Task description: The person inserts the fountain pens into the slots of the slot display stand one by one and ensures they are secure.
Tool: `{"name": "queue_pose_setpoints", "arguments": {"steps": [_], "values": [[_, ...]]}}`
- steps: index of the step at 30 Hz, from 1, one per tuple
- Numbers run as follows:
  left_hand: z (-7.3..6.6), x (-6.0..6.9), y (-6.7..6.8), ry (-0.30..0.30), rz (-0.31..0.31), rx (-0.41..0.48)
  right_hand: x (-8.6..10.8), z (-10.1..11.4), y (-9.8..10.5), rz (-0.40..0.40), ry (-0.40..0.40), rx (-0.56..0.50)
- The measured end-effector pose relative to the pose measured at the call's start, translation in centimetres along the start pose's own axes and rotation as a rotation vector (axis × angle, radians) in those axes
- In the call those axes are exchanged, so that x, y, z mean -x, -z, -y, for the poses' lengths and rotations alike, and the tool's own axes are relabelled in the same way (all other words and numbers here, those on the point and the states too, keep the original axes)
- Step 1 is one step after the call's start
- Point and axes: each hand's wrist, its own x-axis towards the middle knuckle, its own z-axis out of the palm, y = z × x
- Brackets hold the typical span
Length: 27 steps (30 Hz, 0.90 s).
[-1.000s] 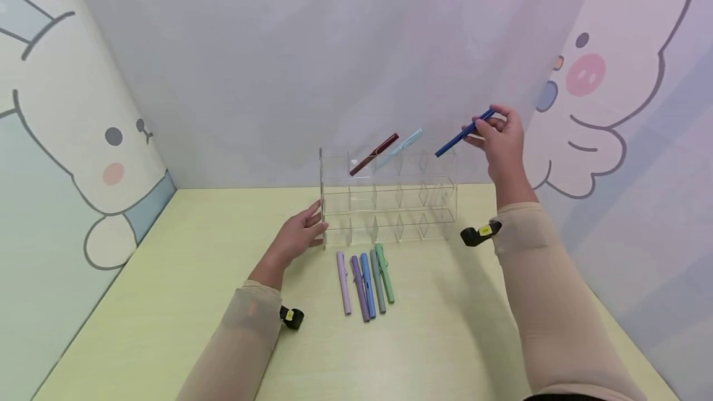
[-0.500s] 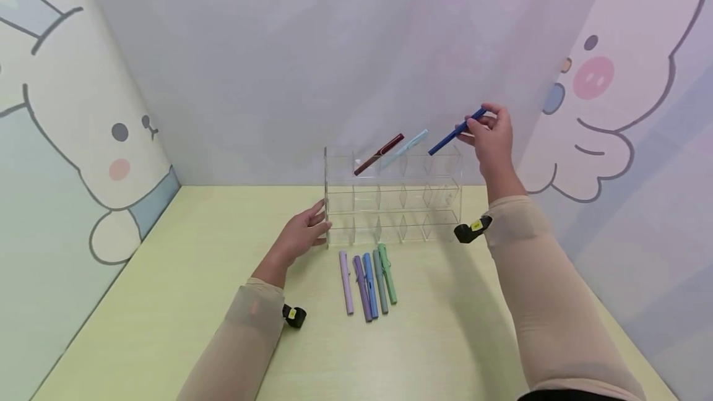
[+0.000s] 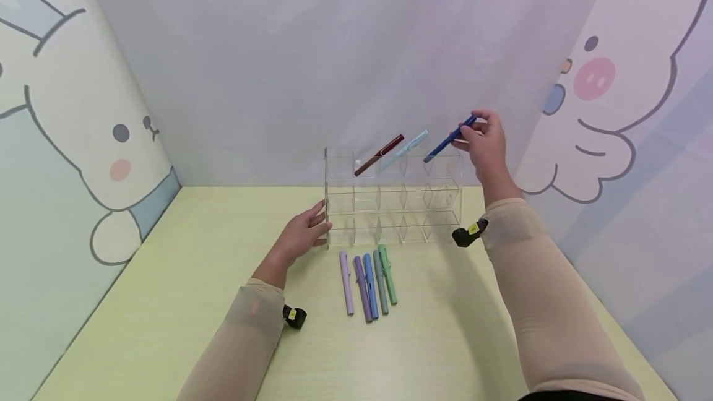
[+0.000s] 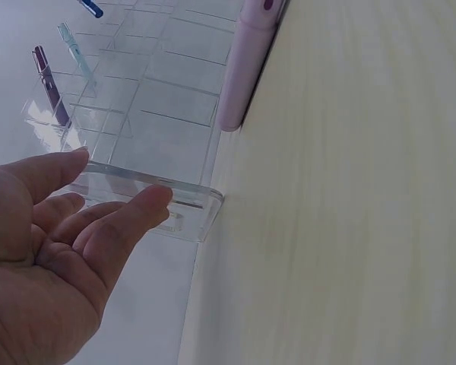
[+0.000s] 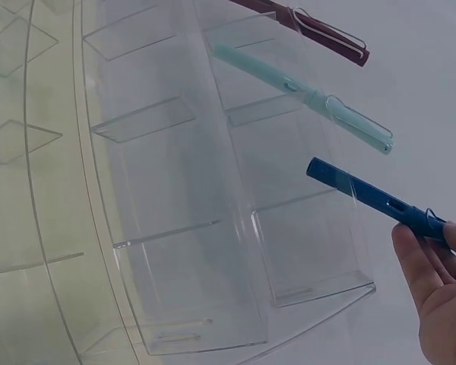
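Dark blue pen [image 3: 445,143] pinched in my right hand [image 3: 486,144]; long axis slants down and leftward from the fingers, lower end at the clear rack's [image 3: 390,203] top tier. Inside or just above a compartment: cannot tell. Left of it, maroon pen [image 3: 379,155] and pale blue pen [image 3: 406,148] lean in that tier. My left hand [image 3: 301,234], fingers loosely spread, touches the rack's left end. Five pens [image 3: 371,286] lie on the table [image 3: 423,339].

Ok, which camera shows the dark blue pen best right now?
The right wrist view: the dark blue pen appears large there, its clip partly visible, though the fingers hide one end. The head view shows it smaller; the left wrist view catches only one end, up top.
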Motion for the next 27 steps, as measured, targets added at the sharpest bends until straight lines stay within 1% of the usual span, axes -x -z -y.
{"name": "queue_pose_setpoints", "arguments": {"steps": [3, 10, 13, 18, 23, 27], "values": [[0.0, 0.0, 0.0, 0.0, -0.002, -0.009, -0.2, -0.6, 0.0, 0.017, -0.01, 0.031], [-0.1, -0.1, -0.2, -0.003, 0.003, -0.013, -0.1, -1.7, 0.0, 0.052, -0.04, 0.155], [-0.1, -0.1, -0.2, -0.005, 0.009, -0.012, 0.1, -1.9, 0.1, 0.054, -0.054, 0.175], [-0.1, -0.1, -0.2, -0.004, 0.005, -0.011, 0.3, -2.0, 0.3, 0.06, -0.057, 0.175], [-0.1, -0.2, -0.1, 0.011, 0.004, -0.013, 0.2, -2.2, 0.2, 0.071, -0.047, 0.168], [-0.7, 0.1, -0.2, 0.025, 0.006, -0.022, 0.1, -2.3, 0.2, 0.088, -0.037, 0.143]]}}
